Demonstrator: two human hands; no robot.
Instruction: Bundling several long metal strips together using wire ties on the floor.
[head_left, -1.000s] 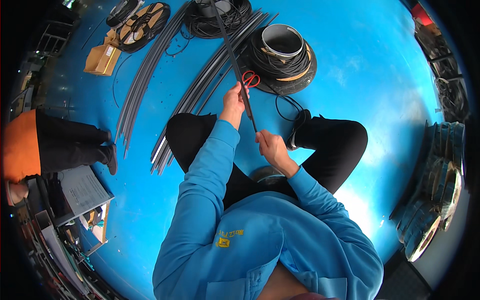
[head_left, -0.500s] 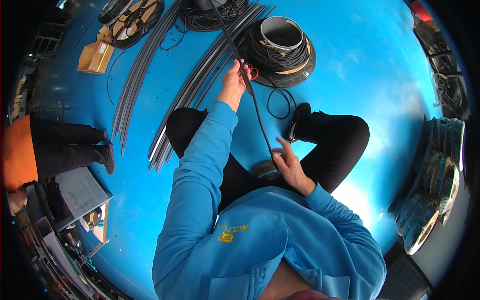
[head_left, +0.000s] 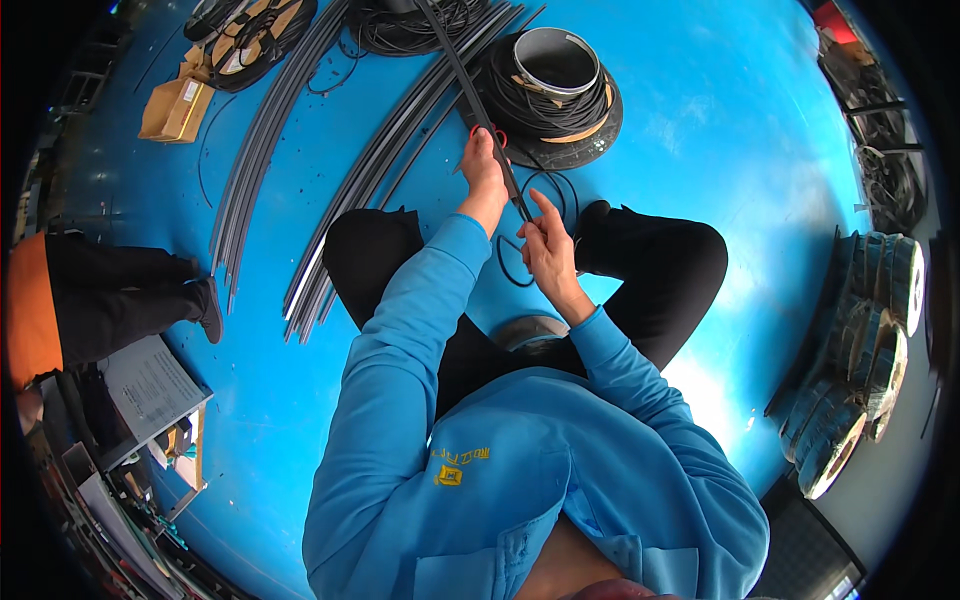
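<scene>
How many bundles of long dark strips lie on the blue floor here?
2: the left bundle, nearest the cardboard box, and the right bundle, ending beside the person's left knee. The strip at the left hand isn't counted; others may be hidden.

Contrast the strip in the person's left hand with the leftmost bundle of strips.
The held strip is in the left hand, whereas the leftmost bundle lies on the floor. The held strip is narrower than the leftmost bundle's several side-by-side lengths. Toward the person, the held strip slants right, the leftmost bundle left. Both are long and dark.
</scene>
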